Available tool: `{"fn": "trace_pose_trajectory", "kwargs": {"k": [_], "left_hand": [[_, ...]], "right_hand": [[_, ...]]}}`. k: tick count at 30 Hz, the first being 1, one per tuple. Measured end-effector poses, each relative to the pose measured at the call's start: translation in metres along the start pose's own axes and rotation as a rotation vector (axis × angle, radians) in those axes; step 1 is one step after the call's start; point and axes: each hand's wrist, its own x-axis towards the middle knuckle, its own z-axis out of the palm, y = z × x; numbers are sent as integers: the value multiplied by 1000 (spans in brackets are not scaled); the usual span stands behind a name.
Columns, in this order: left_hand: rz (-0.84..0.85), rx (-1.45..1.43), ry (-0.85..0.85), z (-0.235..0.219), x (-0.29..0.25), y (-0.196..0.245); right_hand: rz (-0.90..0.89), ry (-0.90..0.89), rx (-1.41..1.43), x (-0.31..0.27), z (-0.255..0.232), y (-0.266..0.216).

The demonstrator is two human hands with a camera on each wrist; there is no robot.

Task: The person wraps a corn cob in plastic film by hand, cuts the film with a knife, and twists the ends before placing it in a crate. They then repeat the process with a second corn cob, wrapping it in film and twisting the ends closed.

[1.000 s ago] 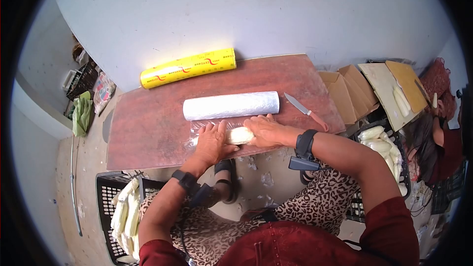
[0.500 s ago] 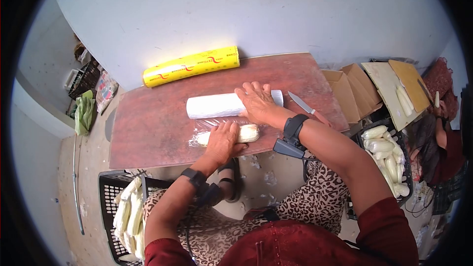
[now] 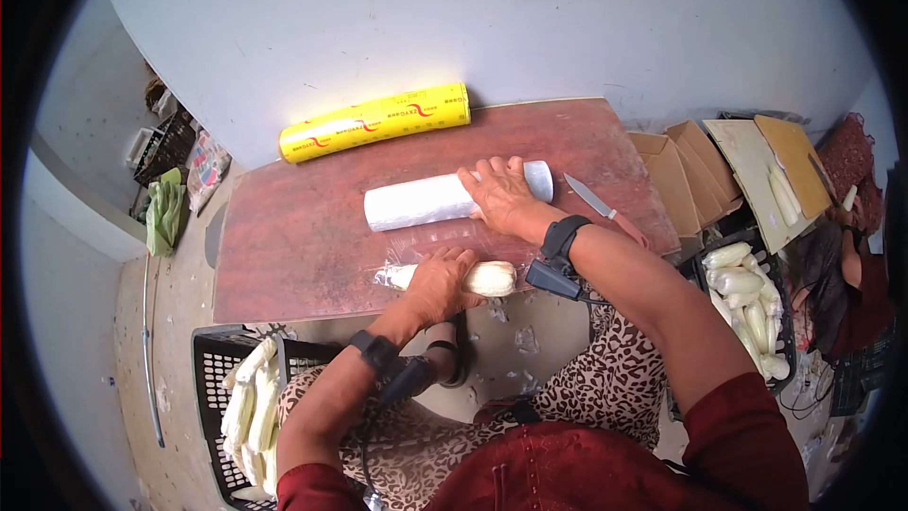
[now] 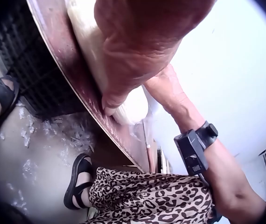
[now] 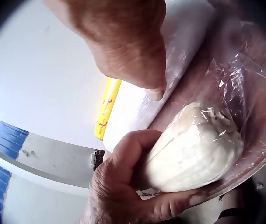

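Observation:
A pale corn cob (image 3: 492, 278), (image 5: 196, 149) lies at the table's near edge with clear film around it. My left hand (image 3: 440, 284), (image 4: 140, 46), (image 5: 123, 186) grips its middle, thumb on the near side and fingers over the top. Behind it is a white film roll (image 3: 416, 202), (image 5: 133, 112). Over the roll's right part, my right hand (image 3: 501, 197), (image 5: 123, 42) holds it, fingers across the top and thumb on the near side. Loose clear film (image 3: 416, 244) stretches between roll and cob.
A yellow roll (image 3: 378, 121) lies along the table's back edge. Right of the white roll is a knife (image 3: 605, 210). Crates of pale cobs stand on the left (image 3: 253, 407) and right (image 3: 742, 293); open cardboard boxes (image 3: 686, 175) stand beside the table. Another person's arm (image 3: 851, 260) shows far right.
My right hand has left the cob and moved up onto the white roll. The cob, under my left hand, has shifted nearer the table's edge and right, away from the roll.

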Motion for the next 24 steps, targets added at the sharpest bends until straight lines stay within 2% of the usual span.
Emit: {"fn": "trace_pose_trajectory", "kwargs": {"k": [5, 11, 14, 17, 21, 23, 24], "left_hand": [[24, -22, 13, -4, -8, 16], [46, -82, -103, -2, -6, 12], [35, -182, -187, 4, -12, 26], [-26, -553, -324, 14, -18, 37], [-184, -835, -492, 16, -27, 41], [-376, -1016, -543, 7, -26, 39], [-411, -1128, -522, 6, -25, 35]], "right_hand": [[2, -4, -18, 4, 0, 0], [-4, 11, -42, 8, 6, 1], [-15, 30, -36, 7, 7, 2], [17, 5, -43, 8, 2, -2], [3, 31, 10, 6, 2, 1], [-4, 39, 54, 1, 1, 3], [-27, 98, 86, -1, -1, 5]]}}
